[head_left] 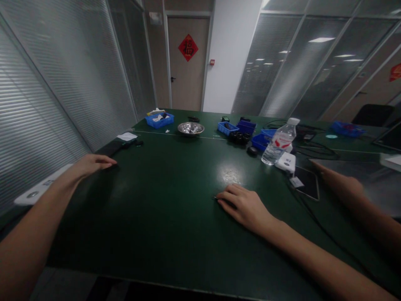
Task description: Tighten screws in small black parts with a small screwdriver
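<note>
My left hand point(94, 163) is above the left side of the dark green table point(150, 209), palm down. Its fingers are pressed together, and what they hold, if anything, is hidden. My right hand point(242, 205) rests low over the table right of the middle. Its thumb and fingertips pinch a small thin metal piece point(215, 197), whose tip sticks out to the left. Farther back, between the two hands, stands a shiny metal bowl point(191, 129) with small things in it, too small to name.
A water bottle point(280, 142) stands beyond my right hand, near a white device point(286, 162) and a phone point(307, 182). Blue trays point(159, 121) and a black mouse point(252, 151) are farther back. Another person's arm point(347, 188) reaches in at right. A cable point(322, 230) runs along the table.
</note>
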Available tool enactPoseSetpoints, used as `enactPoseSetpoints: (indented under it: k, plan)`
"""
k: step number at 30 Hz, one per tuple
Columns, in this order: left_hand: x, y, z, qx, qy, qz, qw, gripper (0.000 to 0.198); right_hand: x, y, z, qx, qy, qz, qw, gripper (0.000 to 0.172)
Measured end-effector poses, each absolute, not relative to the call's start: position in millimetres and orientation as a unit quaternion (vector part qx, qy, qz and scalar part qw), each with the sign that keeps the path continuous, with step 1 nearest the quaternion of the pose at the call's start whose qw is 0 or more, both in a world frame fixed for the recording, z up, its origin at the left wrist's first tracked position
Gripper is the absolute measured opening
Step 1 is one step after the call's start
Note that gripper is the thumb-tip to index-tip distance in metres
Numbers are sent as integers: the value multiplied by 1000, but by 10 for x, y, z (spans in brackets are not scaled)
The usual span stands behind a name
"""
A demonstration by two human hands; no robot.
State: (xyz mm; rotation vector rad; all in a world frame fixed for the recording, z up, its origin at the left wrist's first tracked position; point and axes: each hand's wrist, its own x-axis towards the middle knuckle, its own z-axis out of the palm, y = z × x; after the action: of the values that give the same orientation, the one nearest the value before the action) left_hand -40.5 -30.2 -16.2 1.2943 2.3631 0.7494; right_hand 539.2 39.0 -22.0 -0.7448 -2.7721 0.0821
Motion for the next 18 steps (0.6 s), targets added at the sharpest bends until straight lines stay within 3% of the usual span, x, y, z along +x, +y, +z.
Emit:
enactPoseSetpoints:
  k: [18]
  plan:
    - [-385, -325, -131, 379, 823, 316, 279, 35, 5399, 385, -244, -257, -956, 34, 140, 26]
